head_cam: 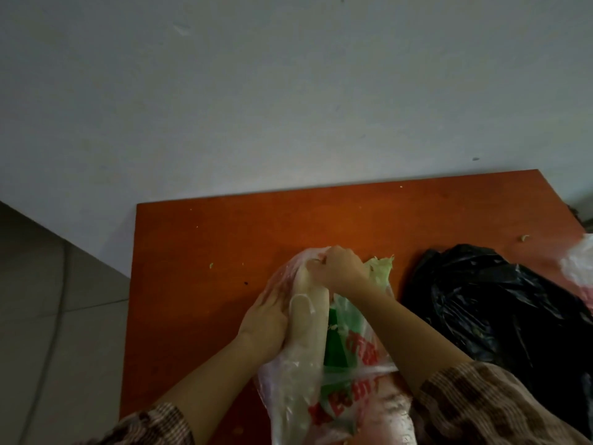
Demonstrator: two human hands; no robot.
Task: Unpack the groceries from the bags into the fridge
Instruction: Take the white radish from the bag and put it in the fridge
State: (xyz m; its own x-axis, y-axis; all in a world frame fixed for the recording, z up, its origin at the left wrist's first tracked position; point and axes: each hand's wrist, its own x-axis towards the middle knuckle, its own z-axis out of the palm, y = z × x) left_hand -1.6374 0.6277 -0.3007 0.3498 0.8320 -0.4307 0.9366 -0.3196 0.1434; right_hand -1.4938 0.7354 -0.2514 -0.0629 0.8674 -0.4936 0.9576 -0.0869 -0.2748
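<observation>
Pale grey wall fills the upper half of the head camera's view, with tiled floor [48, 300] at the left. Below is an orange-brown counter [224, 226] dotted with small leaf scraps [211, 265].

At the middle of the counter lies a thin see-through plastic bag [349, 390] printed in red and green. Inside it is a long pale vegetable [309, 316], perhaps a white radish, beside something flat and green [335, 348]. A light green leafy vegetable [382, 271] pokes out at the far end.

The left hand [266, 319] is curled around the bag's left side, gripping the film with the pale vegetable behind it. The right hand [337, 268] is bunched at the bag's far end, fingertips pinching the crumpled plastic there. Both arms wear brown checked sleeves [481, 406].

To the right sits a crumpled black bag [481, 303], its contents hidden. Another clear bag [577, 268] shows at the right edge. No fridge is in view.

The film looks slippery and easily torn, so the bag is best peeled back rather than lifted. The pale vegetable seems firm and fairly heavy; a full grip around its middle should suit. The leaves look soft and bruisable and want cradling from beneath.
</observation>
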